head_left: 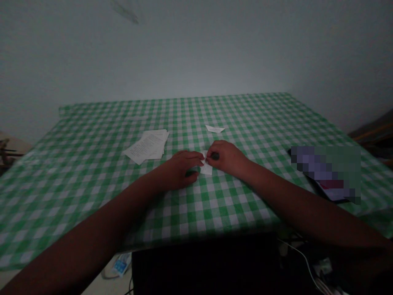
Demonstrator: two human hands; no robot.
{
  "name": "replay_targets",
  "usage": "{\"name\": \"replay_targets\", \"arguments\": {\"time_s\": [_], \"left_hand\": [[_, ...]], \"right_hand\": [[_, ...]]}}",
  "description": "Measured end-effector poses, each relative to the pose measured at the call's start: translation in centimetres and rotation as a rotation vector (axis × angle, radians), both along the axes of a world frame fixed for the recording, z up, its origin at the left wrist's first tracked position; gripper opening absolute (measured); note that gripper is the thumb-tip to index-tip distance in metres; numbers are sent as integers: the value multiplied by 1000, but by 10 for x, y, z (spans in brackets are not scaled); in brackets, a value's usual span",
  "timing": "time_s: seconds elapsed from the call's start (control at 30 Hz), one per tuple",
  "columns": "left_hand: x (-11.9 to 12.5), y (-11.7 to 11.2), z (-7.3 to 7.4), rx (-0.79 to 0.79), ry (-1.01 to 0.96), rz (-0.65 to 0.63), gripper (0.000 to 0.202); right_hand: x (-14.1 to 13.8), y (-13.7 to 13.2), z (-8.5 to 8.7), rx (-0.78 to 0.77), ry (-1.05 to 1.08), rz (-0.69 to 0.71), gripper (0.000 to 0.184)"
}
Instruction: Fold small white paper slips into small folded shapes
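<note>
A small white piece of paper (206, 169), partly covered by my fingers, lies on the checked tablecloth between my hands. My left hand (182, 169) rests at its left side, fingers stretched out onto the paper and the thumb spread apart below. With thumb and fingertips pinched together, my right hand (225, 156) grips the paper's upper right part. Beyond my hands is a folded paper shape (215, 129) with pointed ends, flat on the cloth. A loose stack of printed paper sheets (150, 146) sits to the left, its sheets fanned unevenly.
A green and white checked tablecloth (184, 209) covers the table, which reaches back to a pale wall (196, 49). On the right lies a dark-edged flat device (330, 180), mostly blurred out. Below the front edge are a white cable (302, 255) and a blue-and-white packet (121, 265).
</note>
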State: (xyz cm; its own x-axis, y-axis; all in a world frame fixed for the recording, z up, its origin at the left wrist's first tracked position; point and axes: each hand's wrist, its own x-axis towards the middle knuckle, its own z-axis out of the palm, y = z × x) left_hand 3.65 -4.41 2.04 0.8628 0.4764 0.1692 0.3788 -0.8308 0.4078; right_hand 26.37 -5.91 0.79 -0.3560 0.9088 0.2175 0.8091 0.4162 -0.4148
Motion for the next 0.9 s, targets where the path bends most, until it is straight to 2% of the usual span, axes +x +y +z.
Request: {"name": "replay_targets", "arguments": {"time_s": [0.2,0.57,0.77,0.9], "left_hand": [[0,0,-3,30,-14,-53,33],[3,0,-1,73,-15,-57,29],[5,-2,1,149,56,79,25],[6,-2,3,138,70,128,23]], "right_hand": [[3,-2,2,-11,40,-24,3],[2,20,-5,40,72,-215,6],[7,13,-1,101,130,-86,6],[6,8,0,46,78,34,5]]}}
